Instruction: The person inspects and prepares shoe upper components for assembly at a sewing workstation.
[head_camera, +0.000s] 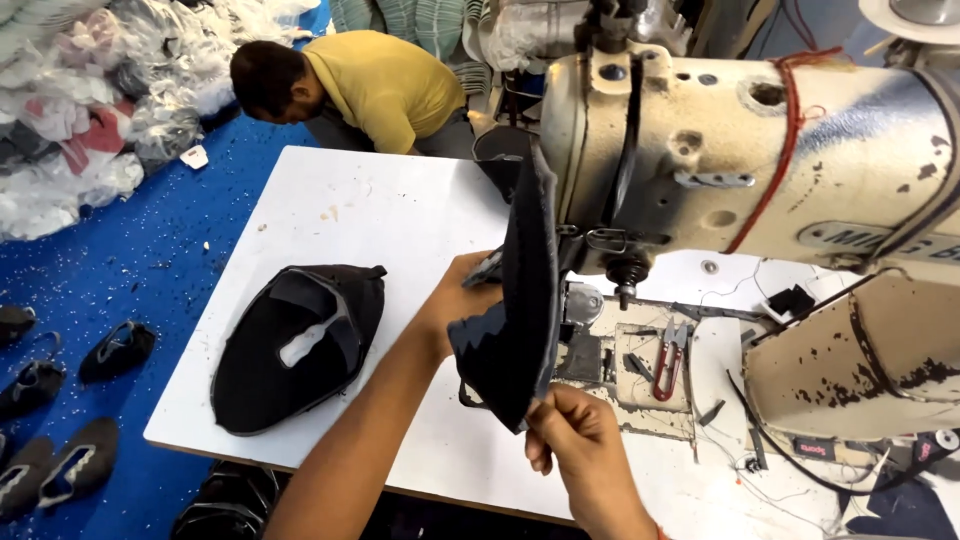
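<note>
Both the left hand (462, 295) and right hand (572, 425) are gripping a curved black fabric shoe upper (515, 300), seemingly soft-textured, beside the chipped cream sewing machine (760, 150).

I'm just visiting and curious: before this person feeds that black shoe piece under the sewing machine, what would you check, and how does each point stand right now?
1. Both hands hold the black shoe upper: ok, left hand at its side, right hand at its lower edge.
2. Needle area free of fingers: ok.
3. Red thread snips out of the sewing path: ok, they lie right of it.
4. Upper flat under the foot: not ok, it is held upright.
5. Machine threaded: cannot tell.
6. Stack of uppers kept apart: ok.
</note>
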